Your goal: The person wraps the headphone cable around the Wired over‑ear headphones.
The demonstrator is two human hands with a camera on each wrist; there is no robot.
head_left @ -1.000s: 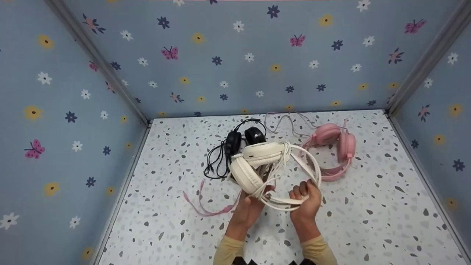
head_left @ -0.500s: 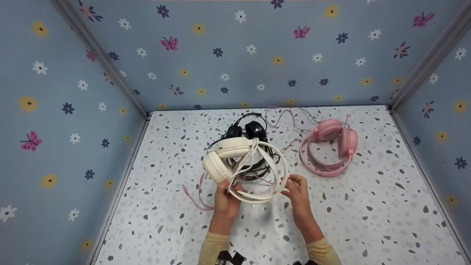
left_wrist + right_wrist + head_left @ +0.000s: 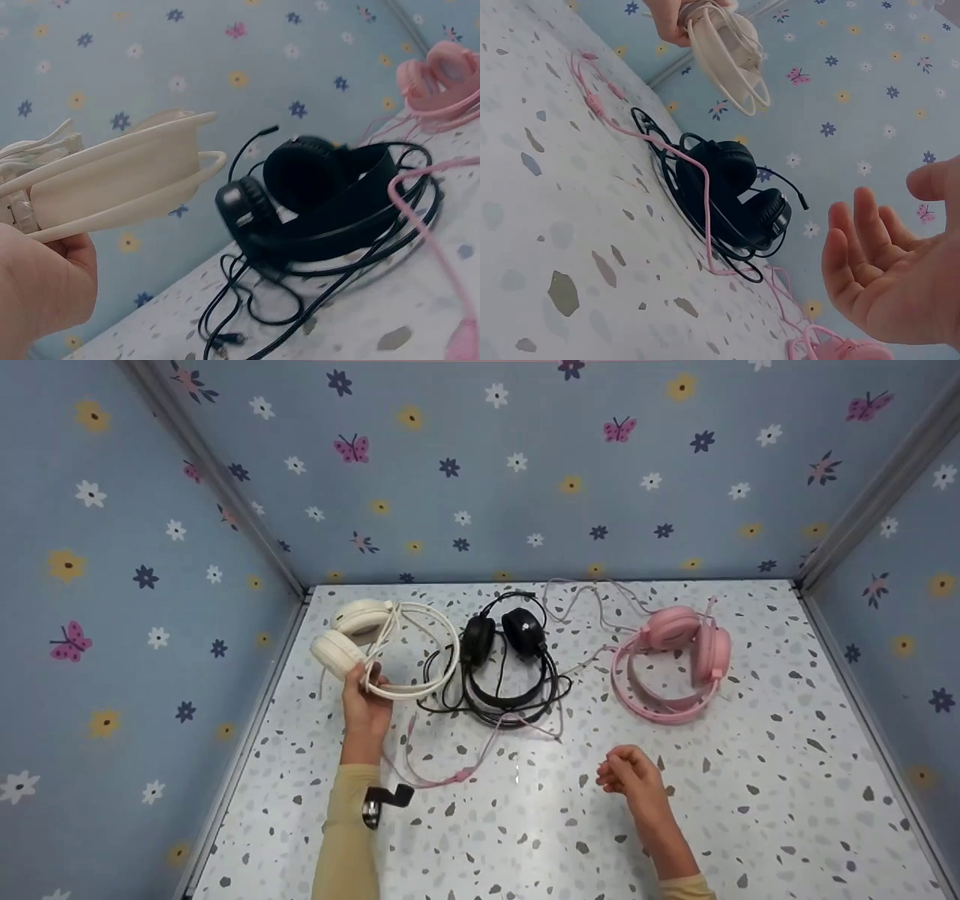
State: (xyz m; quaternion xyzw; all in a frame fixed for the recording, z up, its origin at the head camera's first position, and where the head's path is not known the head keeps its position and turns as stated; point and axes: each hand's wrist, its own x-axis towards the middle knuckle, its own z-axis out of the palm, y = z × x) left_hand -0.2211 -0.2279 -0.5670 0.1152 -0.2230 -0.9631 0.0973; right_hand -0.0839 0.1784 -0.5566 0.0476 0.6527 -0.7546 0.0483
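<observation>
My left hand (image 3: 367, 709) grips a pair of white headphones (image 3: 339, 653) by the lower ear cup and band, over the left part of the table. A white cable is wound round their band near the cups. In the left wrist view the white headband (image 3: 120, 180) is seen edge-on, raised over the tabletop. My right hand (image 3: 634, 776) hovers at the front right with nothing in it, its fingers loosely bent in the right wrist view. Black headphones (image 3: 478, 640) with a microphone boom lie in the middle, to the right of the white pair.
Pink headphones (image 3: 711, 654) lie at the right of the speckled table (image 3: 525, 832). Their thin pink cable (image 3: 460, 775) runs behind and across the black pair to the front left. Flower-patterned walls (image 3: 495, 510) enclose the back and sides.
My left hand has carried the white headphones from the middle to the left, uncovering the black pair. My right hand has let go of the white band and drawn back toward the front right.
</observation>
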